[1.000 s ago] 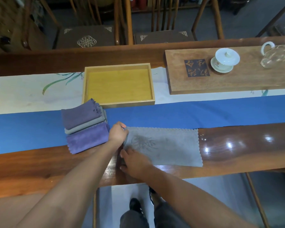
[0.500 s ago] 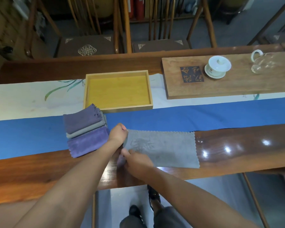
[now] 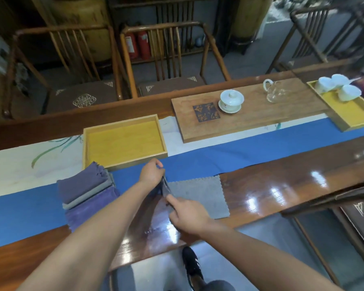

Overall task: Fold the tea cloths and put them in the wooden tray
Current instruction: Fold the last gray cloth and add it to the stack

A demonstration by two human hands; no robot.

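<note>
Head view: our left hand pinches the flat grey scallop-edged tea cloth's lifted left edge; our right hand grips the near corner, on the glossy wooden bench. Shallow yellow wooden tray holds nothing (folded purple-grey stack beside it). Uneven pull could skew the fold.

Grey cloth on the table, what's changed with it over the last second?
Both hands, left hand and right hand, have lifted the grey cloth's left edge off the table, starting a fold toward the right. The folded stack and the empty wooden tray stayed put.
</note>
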